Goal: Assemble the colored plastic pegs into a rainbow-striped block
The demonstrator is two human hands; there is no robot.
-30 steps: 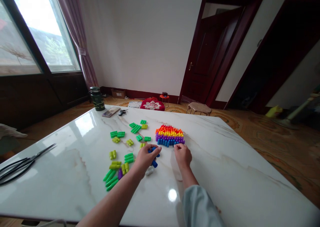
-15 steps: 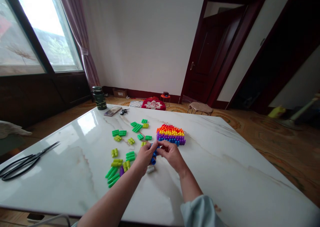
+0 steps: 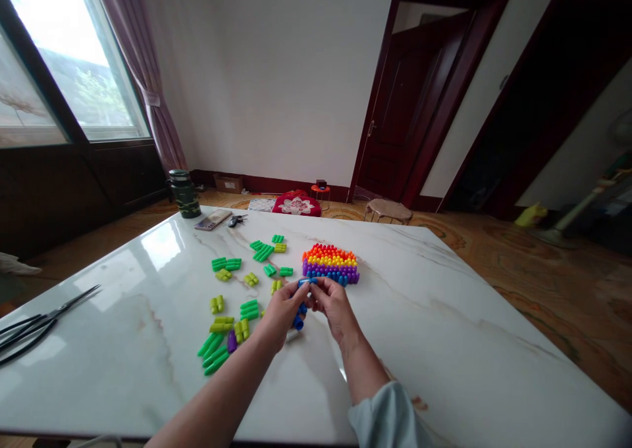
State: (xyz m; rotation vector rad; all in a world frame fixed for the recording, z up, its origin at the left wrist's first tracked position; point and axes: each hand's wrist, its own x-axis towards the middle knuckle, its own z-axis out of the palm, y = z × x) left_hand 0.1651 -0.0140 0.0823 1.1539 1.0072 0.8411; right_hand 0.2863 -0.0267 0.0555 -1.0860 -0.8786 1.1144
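My left hand (image 3: 282, 310) and my right hand (image 3: 334, 303) meet over a white marble table (image 3: 444, 343), both pinched on a small cluster of blue plastic pegs (image 3: 300, 316). Just beyond them lies a flat block of joined pegs (image 3: 330, 264) in red, orange, yellow, purple and blue rows. Loose green and yellow-green pegs (image 3: 237, 290) are scattered left of my hands, with one purple peg (image 3: 232, 341) among them. A pale peg lies under my left hand, mostly hidden.
Black scissors (image 3: 34, 320) lie at the table's left edge. A dark green bottle (image 3: 184, 194), a phone (image 3: 212, 220) and keys (image 3: 235, 220) sit at the far corner. On the floor behind are a red cushion (image 3: 297, 204) and a small stool (image 3: 388, 211).
My right hand left the rainbow block and came over to my left hand. Both hands now grip the blue pegs, lifted slightly off the table.
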